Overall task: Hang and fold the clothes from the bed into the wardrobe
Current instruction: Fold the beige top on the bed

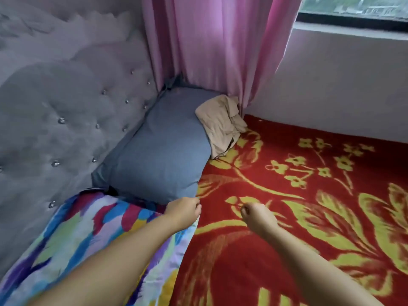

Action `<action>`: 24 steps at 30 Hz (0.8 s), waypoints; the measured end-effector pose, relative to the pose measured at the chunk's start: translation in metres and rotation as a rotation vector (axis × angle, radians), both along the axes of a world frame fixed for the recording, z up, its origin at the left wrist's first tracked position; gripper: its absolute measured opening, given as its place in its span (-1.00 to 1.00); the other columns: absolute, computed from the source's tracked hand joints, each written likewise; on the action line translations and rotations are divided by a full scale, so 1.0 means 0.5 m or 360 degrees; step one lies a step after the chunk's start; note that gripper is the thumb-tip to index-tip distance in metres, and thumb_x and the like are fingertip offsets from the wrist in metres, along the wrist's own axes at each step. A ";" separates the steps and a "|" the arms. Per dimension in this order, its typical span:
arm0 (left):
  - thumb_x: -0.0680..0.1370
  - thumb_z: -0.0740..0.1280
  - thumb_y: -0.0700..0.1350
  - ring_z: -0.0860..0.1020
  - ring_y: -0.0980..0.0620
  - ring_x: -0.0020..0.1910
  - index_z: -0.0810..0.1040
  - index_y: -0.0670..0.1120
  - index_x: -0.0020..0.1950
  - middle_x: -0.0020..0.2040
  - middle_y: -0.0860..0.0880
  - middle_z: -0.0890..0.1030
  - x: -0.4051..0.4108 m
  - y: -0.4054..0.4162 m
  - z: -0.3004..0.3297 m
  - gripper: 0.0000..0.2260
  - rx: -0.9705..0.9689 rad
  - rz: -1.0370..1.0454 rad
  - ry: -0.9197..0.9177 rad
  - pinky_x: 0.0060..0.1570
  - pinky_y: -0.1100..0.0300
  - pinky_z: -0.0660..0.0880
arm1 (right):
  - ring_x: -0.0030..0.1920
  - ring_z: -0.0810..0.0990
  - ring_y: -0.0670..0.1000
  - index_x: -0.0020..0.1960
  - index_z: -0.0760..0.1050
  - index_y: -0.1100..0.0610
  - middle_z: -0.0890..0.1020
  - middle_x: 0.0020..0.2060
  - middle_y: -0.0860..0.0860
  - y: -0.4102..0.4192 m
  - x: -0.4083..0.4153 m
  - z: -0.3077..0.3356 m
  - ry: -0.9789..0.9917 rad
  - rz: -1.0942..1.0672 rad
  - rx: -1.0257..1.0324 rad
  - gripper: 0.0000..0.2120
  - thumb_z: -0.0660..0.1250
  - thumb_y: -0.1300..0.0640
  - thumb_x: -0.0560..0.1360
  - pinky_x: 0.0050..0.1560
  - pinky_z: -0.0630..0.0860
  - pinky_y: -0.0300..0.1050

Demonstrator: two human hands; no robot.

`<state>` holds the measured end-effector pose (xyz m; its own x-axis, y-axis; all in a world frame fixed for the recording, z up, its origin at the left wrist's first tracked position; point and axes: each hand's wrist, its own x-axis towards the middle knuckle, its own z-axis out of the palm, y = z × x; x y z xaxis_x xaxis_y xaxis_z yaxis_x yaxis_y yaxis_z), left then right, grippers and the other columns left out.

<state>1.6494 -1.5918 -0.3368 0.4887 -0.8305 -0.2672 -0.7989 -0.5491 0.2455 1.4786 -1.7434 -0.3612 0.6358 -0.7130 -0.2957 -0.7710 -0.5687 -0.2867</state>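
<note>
Crumpled beige garment (221, 123), bunched in loose folds, lying at 12 o'clock on the far end of the bed (309, 195). Draped half over the far corner of the blue pillow (159, 151), half on the red floral blanket, touching the pink curtain (212, 45) hem.

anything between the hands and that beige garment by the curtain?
Nothing visible. The beige garment lies crumpled on the far end of the blue pillow, beside the pink curtain. Left hand and right hand hover over the red blanket; only bare blanket and pillow lie between. Wardrobe not in view.
</note>
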 end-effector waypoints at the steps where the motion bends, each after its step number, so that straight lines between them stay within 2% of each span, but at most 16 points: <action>1: 0.62 0.09 -0.01 0.54 -0.19 0.09 0.50 -0.08 0.06 0.11 -0.11 0.60 0.031 -0.072 -0.048 -0.75 0.0020 -0.0018 0.0012 -0.11 0.11 0.39 | -0.26 0.54 0.03 -0.26 0.39 0.07 0.56 -0.28 -0.01 -0.058 0.037 -0.050 0.0009 -0.0011 0.0007 -0.73 0.07 0.08 0.58 -0.32 0.43 -0.15; 3: 0.62 0.10 -0.03 0.53 -0.19 0.10 0.49 -0.09 0.10 0.14 -0.11 0.58 0.076 -0.166 -0.110 -0.77 0.0005 -0.0026 0.0008 -0.06 0.10 0.41 | -0.19 0.56 0.05 -0.17 0.44 0.12 0.59 -0.20 0.01 -0.138 0.093 -0.110 0.0014 -0.0002 -0.0020 -0.75 0.06 0.08 0.57 -0.27 0.48 -0.12; 6: 0.60 0.13 -0.06 0.47 -0.18 0.19 0.45 -0.10 0.24 0.20 -0.14 0.50 0.144 -0.300 -0.226 -0.73 -0.0019 -0.0074 0.0002 0.08 -0.02 0.45 | 0.01 0.53 0.11 -0.07 0.43 0.13 0.53 -0.02 0.06 -0.251 0.186 -0.228 -0.0030 0.0015 -0.0041 -0.78 0.07 0.05 0.59 -0.04 0.52 0.01; 9: 0.58 0.16 -0.10 0.38 -0.17 0.27 0.33 -0.09 0.40 0.25 -0.15 0.41 0.188 -0.399 -0.307 -0.62 -0.0149 -0.0109 -0.0150 0.14 -0.07 0.41 | 0.28 0.37 0.13 0.28 0.40 0.06 0.43 0.24 0.08 -0.313 0.232 -0.346 0.0028 -0.0038 -0.0073 -0.68 0.07 -0.02 0.60 0.19 0.38 0.10; 11: 0.55 0.20 -0.12 0.35 -0.16 0.29 0.27 -0.08 0.44 0.30 -0.14 0.38 0.209 -0.474 -0.361 -0.55 -0.0241 -0.0145 -0.0301 0.14 -0.07 0.38 | 0.36 0.27 0.08 0.39 0.32 -0.05 0.36 0.34 0.01 -0.339 0.223 -0.449 -0.0004 -0.0059 -0.0204 -0.62 0.06 -0.06 0.60 0.26 0.23 0.11; 14: 0.51 0.25 -0.14 0.21 -0.13 0.42 0.17 -0.05 0.50 0.45 -0.13 0.25 0.237 -0.549 -0.423 -0.43 -0.0218 -0.0329 -0.0561 0.30 -0.06 0.25 | 0.39 0.26 0.04 0.43 0.29 -0.11 0.36 0.37 -0.04 -0.335 0.195 -0.539 -0.0064 0.0024 -0.0408 -0.55 -0.04 -0.13 0.59 0.27 0.05 0.04; 17: 0.53 0.21 -0.17 -0.09 -0.08 0.54 -0.06 0.01 0.56 0.57 -0.13 -0.07 0.307 -0.611 -0.454 -0.33 -0.0009 -0.0485 -0.0892 0.43 -0.21 -0.04 | 0.34 0.33 0.07 0.38 0.37 -0.09 0.43 0.30 -0.02 -0.336 0.206 -0.561 -0.0157 0.0006 -0.0378 -0.50 -0.07 -0.13 0.53 0.26 0.07 0.05; 19: 0.59 0.12 -0.14 -0.19 -0.08 0.54 -0.09 0.02 0.57 0.57 -0.11 -0.18 0.368 -0.645 -0.454 -0.40 0.0077 -0.0576 -0.1107 0.41 -0.29 -0.13 | 0.34 0.33 0.07 0.39 0.36 -0.09 0.42 0.30 -0.02 -0.324 0.207 -0.562 -0.0147 0.0025 -0.0356 -0.50 -0.07 -0.13 0.52 0.28 0.07 0.06; 21: 0.63 0.05 -0.14 -0.13 -0.08 0.55 0.08 -0.04 0.55 0.58 -0.11 -0.09 0.418 -0.689 -0.456 -0.53 0.0002 -0.0595 -0.1046 0.39 -0.31 -0.09 | 0.33 0.34 0.07 0.38 0.38 -0.07 0.44 0.29 0.00 -0.331 0.206 -0.565 -0.0159 0.0001 -0.0366 -0.50 -0.05 -0.12 0.52 0.27 0.07 0.06; 23: 0.64 0.07 -0.16 0.05 -0.08 0.54 0.34 -0.15 0.43 0.52 -0.16 0.21 0.436 -0.711 -0.471 -0.64 -0.0199 -0.0559 -0.0841 0.37 -0.22 0.00 | 0.31 0.33 0.06 0.36 0.41 -0.05 0.46 0.27 0.01 -0.342 0.208 -0.568 -0.0198 -0.0021 -0.0388 -0.52 -0.02 -0.10 0.52 0.25 0.08 0.06; 24: 0.63 0.12 -0.15 0.19 -0.10 0.48 0.45 -0.17 0.33 0.41 -0.21 0.38 0.435 -0.714 -0.477 -0.69 -0.0317 -0.0536 -0.0770 0.33 -0.14 0.07 | 0.30 0.31 0.05 0.36 0.42 -0.05 0.47 0.26 0.01 -0.344 0.210 -0.569 -0.0217 -0.0020 -0.0386 -0.53 0.00 -0.10 0.52 0.25 0.09 0.06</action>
<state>1.8667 -1.9489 -0.5756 0.2179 -0.9713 0.0950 -0.9667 -0.2282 -0.1159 1.5838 -1.9156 -0.6455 0.6488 -0.7605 -0.0276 -0.7420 -0.6241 -0.2447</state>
